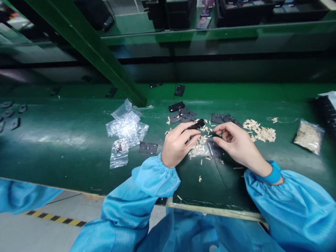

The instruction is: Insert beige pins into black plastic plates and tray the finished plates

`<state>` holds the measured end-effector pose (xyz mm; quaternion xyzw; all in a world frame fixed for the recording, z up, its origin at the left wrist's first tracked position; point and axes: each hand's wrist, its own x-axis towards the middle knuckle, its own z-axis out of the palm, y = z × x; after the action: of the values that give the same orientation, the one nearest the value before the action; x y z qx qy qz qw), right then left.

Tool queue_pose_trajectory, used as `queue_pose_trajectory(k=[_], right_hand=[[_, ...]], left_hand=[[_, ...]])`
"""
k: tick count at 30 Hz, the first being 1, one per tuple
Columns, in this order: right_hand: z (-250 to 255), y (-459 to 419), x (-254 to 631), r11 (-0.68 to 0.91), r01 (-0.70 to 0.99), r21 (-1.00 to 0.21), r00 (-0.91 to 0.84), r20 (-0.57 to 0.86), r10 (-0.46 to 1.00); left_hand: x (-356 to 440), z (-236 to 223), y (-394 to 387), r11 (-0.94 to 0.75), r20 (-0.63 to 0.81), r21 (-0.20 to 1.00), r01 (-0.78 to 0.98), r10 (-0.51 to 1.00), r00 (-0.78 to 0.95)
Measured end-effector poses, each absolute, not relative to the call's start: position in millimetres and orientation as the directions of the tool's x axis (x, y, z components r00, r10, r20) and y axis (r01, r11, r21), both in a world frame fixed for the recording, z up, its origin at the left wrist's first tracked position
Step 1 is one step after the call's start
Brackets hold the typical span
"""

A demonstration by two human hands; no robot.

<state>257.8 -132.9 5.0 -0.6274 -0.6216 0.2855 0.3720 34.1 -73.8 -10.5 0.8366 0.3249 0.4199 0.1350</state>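
Observation:
My left hand (175, 145) grips a small black plastic part (196, 124) between thumb and fingers, tilted up off the bench. Just to its right hovers my right hand (233, 141), thumb and index finger apart with nothing visible between them; its other fingers are curled. Under and between the hands lies a scatter of small cream-coloured strips (200, 147). A flat black plate (215, 149) lies partly below my right hand. More black plates (187, 114) lie in a loose group beyond my left hand, and others (219, 118) sit beyond the right.
Clear plastic bags (126, 127) are heaped left, beside a single black plate (148, 147). On the right are a strip pile (262, 131) and a filled zip bag (309, 136). A green post (105, 66) slants down to the bench. Another person's blue sleeve (23, 196) shows at left.

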Motion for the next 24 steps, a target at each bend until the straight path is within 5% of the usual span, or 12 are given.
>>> queue_pose_trajectory(k=[4,8,18,21,24], right_hand=[[10,-137,248,-0.211,0.138,-0.968,-0.063,-0.221,0.973],[9,-137,238,-0.466,-0.161,-0.870,-0.208,-0.432,0.878],[8,-138,235,-0.544,-0.283,-0.790,-0.271,-0.479,0.835],[9,-139,238,-0.445,-0.203,-0.872,-0.161,-0.418,0.894],[14,-137,244,-0.239,0.011,-0.971,0.033,-0.239,0.971]], left_hand=[[31,-12,-75,-0.823,0.663,0.353,0.445,0.555,0.501],[29,-14,-77,-0.871,0.715,0.297,0.392,0.475,0.514],[30,-14,-77,-0.889,0.676,0.288,0.356,0.452,0.583],[34,-13,-77,-0.800,0.581,0.488,0.349,0.596,0.554],[37,-13,-76,-0.441,0.282,0.869,0.225,0.814,0.508]])
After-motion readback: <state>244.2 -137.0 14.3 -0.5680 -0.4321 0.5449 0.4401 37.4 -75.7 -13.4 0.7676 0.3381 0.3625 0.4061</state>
